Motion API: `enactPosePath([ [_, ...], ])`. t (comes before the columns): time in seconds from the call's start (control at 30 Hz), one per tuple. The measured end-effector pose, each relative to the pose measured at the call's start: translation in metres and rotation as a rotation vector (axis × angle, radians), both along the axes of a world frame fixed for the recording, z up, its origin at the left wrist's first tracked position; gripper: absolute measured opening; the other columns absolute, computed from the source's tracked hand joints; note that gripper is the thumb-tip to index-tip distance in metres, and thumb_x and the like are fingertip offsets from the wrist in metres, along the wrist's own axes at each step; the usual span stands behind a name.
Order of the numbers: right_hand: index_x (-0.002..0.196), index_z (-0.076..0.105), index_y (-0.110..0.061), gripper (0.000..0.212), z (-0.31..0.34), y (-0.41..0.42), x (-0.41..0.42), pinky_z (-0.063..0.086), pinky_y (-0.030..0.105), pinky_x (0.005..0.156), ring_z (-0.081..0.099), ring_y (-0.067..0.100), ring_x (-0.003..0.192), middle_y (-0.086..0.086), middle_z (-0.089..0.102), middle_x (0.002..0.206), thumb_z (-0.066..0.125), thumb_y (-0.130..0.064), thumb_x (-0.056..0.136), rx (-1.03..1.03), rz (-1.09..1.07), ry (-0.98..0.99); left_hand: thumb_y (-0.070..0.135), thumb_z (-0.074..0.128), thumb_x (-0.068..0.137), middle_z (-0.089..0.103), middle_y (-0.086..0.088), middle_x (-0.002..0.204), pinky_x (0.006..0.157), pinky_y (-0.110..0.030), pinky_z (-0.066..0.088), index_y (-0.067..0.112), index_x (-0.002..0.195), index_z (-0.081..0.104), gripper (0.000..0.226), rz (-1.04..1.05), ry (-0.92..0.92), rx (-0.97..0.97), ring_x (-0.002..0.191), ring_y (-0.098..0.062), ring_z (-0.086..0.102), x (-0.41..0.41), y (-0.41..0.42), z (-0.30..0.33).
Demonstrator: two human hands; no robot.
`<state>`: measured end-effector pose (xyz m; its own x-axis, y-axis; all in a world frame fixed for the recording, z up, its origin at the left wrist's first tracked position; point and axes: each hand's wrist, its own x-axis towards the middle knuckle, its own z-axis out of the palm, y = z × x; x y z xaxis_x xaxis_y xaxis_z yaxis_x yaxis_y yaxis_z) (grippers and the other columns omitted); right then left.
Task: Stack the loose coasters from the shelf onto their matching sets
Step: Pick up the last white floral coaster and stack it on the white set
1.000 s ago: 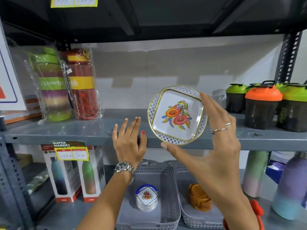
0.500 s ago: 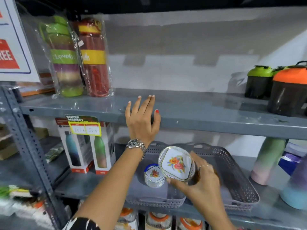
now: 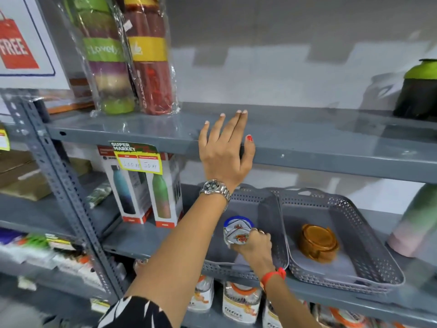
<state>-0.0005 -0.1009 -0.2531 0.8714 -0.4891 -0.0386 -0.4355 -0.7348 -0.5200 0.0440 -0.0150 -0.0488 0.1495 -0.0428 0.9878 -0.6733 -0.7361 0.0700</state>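
the step in hand looks like setting a loose floral coaster (image 3: 236,237) onto its matching set (image 3: 238,224), which sits in the left grey basket (image 3: 246,268) on the lower shelf. the right hand (image 3: 254,247) has its fingers clamped on the coaster, tilted just above the stack. the left hand (image 3: 224,152) rests on the upper shelf edge (image 3: 331,162), fingers apart. next, the coaster likely needs levelling and centring before release.

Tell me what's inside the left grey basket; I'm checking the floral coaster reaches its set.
Inside the left grey basket sits a blue-rimmed floral coaster stack. The right hand holds the white floral coaster against it. The stack's lower part is hidden behind coaster and hand.
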Motion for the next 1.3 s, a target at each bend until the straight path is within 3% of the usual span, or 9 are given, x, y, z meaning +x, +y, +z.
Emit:
enactPosePath([
  [0.2,0.141,0.028,-0.006,0.107,0.0,0.0,0.023,0.032,0.047,0.11,0.043,0.036,0.126,0.019,0.046,0.136,0.077,-0.058,0.06,-0.07,0.031,0.014,0.032,0.04,0.09,0.067,0.002,0.119,0.103,-0.042,0.033,0.015,0.121,0.065,0.043,0.003,-0.02,-0.007,0.113,-0.023,0.058,0.003,-0.001,-0.001],
  [0.37,0.145,0.019,-0.008,0.117,-0.004,0.0,0.037,0.032,0.054,0.108,0.036,0.035,0.131,0.019,0.042,0.141,0.066,-0.073,0.06,-0.168,0.046,0.063,0.032,0.04,0.09,0.067,0.002,0.117,0.101,-0.045,0.036,0.015,0.119,0.067,0.043,0.003,-0.028,-0.02,0.112,-0.023,0.06,0.004,-0.002,-0.001],
  [0.5,0.15,0.002,-0.012,0.136,-0.005,-0.009,0.051,0.01,0.066,0.111,0.014,0.037,0.142,0.016,0.014,0.155,0.064,-0.081,0.051,-0.159,0.161,0.197,0.032,0.039,0.089,0.068,0.002,0.116,0.1,-0.044,0.037,0.015,0.118,0.068,0.044,0.013,-0.038,-0.027,0.11,-0.023,0.061,0.004,-0.003,-0.001],
  [0.6,0.149,-0.01,-0.014,0.143,-0.004,-0.019,0.063,0.0,0.069,0.111,0.0,0.034,0.146,0.012,-0.001,0.159,0.074,-0.071,0.049,-0.128,0.317,0.287,0.033,0.039,0.089,0.068,0.002,0.116,0.1,-0.043,0.037,0.016,0.117,0.068,0.044,0.019,-0.042,-0.031,0.109,-0.022,0.061,0.004,-0.003,-0.001],
  [0.7,0.15,-0.007,-0.015,0.142,-0.002,-0.026,0.072,0.004,0.069,0.112,0.006,0.033,0.145,0.012,0.009,0.158,0.083,-0.058,0.049,-0.113,0.352,0.284,0.033,0.039,0.089,0.068,0.002,0.116,0.1,-0.043,0.036,0.016,0.117,0.068,0.044,0.017,-0.041,-0.033,0.109,-0.022,0.061,0.004,-0.003,-0.001],
  [0.9,0.147,0.018,-0.011,0.123,-0.004,-0.036,0.076,0.023,0.058,0.113,0.019,0.031,0.138,0.008,0.025,0.147,0.087,-0.045,0.05,-0.078,0.369,0.242,0.033,0.039,0.088,0.068,0.002,0.116,0.099,-0.043,0.037,0.016,0.117,0.068,0.044,0.009,-0.043,-0.035,0.109,-0.022,0.061,0.004,-0.003,-0.001],
  [1.17,0.148,0.015,-0.013,0.119,0.002,-0.039,0.075,0.031,0.053,0.11,0.019,0.03,0.139,0.008,0.024,0.15,0.087,-0.035,0.055,-0.16,0.472,0.296,0.033,0.039,0.089,0.068,0.002,0.116,0.099,-0.042,0.037,0.016,0.117,0.068,0.044,0.019,-0.047,-0.027,0.11,-0.022,0.06,0.005,-0.003,-0.001],
  [1.3,0.149,0.01,-0.015,0.124,0.005,-0.042,0.074,0.029,0.055,0.111,0.016,0.032,0.141,0.008,0.019,0.154,0.087,-0.04,0.055,-0.178,0.518,0.34,0.033,0.038,0.089,0.068,0.002,0.116,0.099,-0.042,0.038,0.016,0.117,0.068,0.045,0.022,-0.041,-0.024,0.11,-0.022,0.06,0.005,-0.003,-0.001],
])
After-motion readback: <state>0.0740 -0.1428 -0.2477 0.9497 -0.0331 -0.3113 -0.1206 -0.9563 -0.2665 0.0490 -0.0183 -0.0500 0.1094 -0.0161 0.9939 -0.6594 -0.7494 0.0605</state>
